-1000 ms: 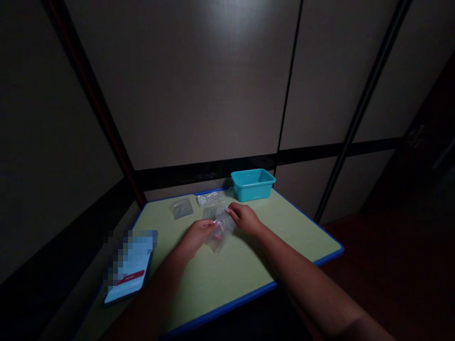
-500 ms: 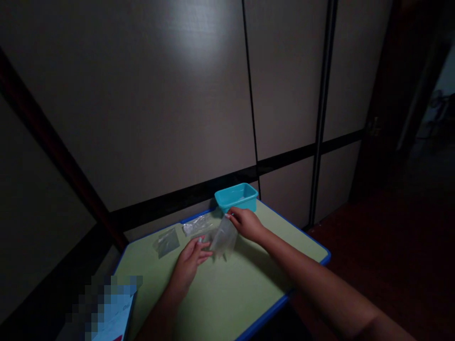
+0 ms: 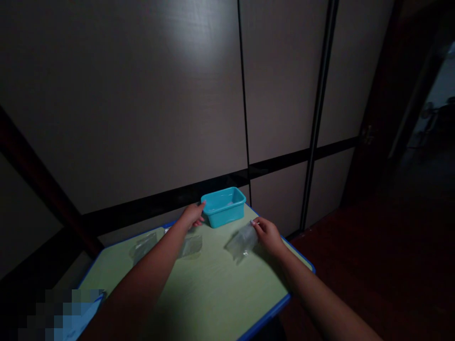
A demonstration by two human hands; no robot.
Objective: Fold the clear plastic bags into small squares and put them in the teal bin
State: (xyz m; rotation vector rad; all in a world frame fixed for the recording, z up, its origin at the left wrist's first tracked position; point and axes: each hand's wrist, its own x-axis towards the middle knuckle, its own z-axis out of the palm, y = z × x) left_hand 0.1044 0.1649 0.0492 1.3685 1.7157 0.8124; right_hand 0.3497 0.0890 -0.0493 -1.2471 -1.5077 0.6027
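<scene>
No text, label, brand, number or sign can be read.
</scene>
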